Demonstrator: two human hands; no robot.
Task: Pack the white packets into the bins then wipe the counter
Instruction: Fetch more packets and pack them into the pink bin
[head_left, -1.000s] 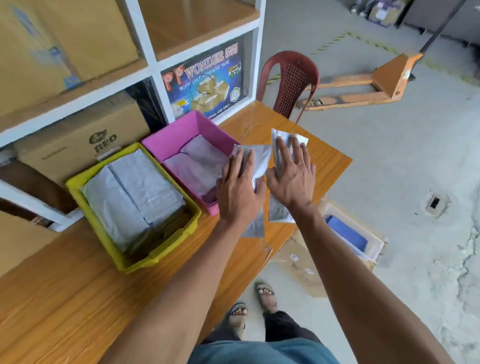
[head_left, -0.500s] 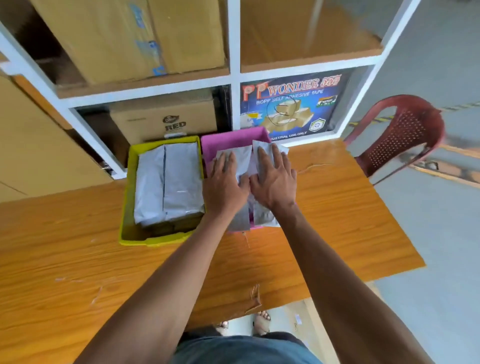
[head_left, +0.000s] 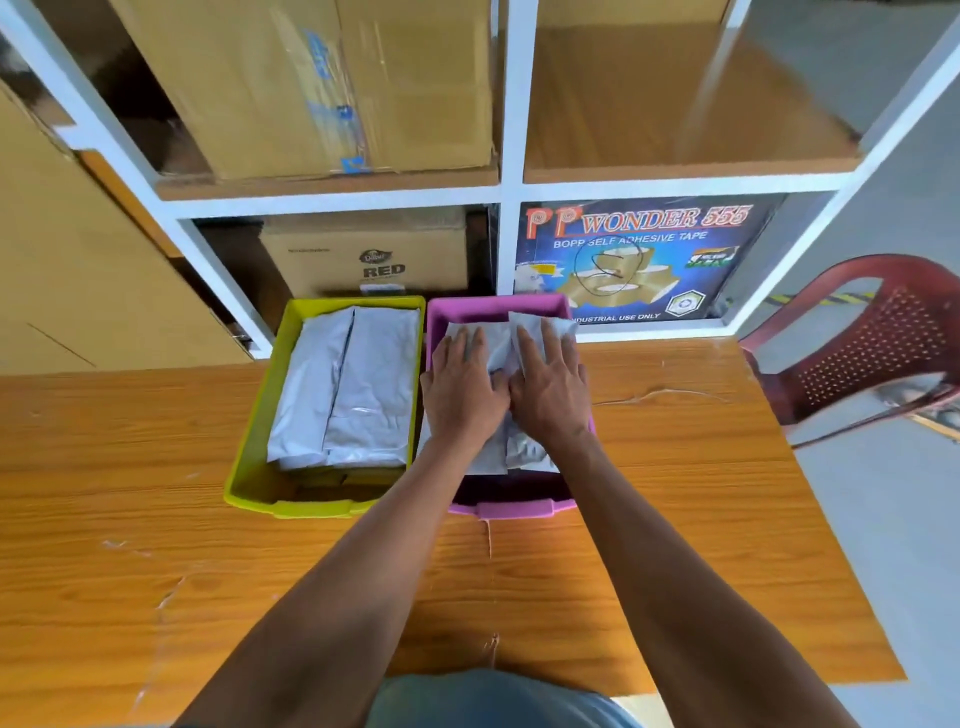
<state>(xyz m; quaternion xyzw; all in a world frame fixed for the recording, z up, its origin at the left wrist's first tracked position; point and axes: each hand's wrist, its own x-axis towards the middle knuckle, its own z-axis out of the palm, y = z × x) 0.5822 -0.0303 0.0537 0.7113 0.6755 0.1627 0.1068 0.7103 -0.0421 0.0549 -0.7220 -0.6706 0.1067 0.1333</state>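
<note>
Two bins stand side by side at the back of the wooden counter. The yellow bin on the left holds stacked white packets. The pink bin on the right holds more white packets. My left hand and my right hand lie flat, side by side, on the packets in the pink bin, fingers straight and pressing down. The hands hide most of those packets.
A white shelf unit rises behind the bins with cardboard boxes and a tape poster. A maroon plastic chair stands at the counter's right end. The counter's right edge drops to the grey floor.
My hands carried the packets from the counter's right side over into the pink bin and now press them down. The view turned to face the shelf squarely.
</note>
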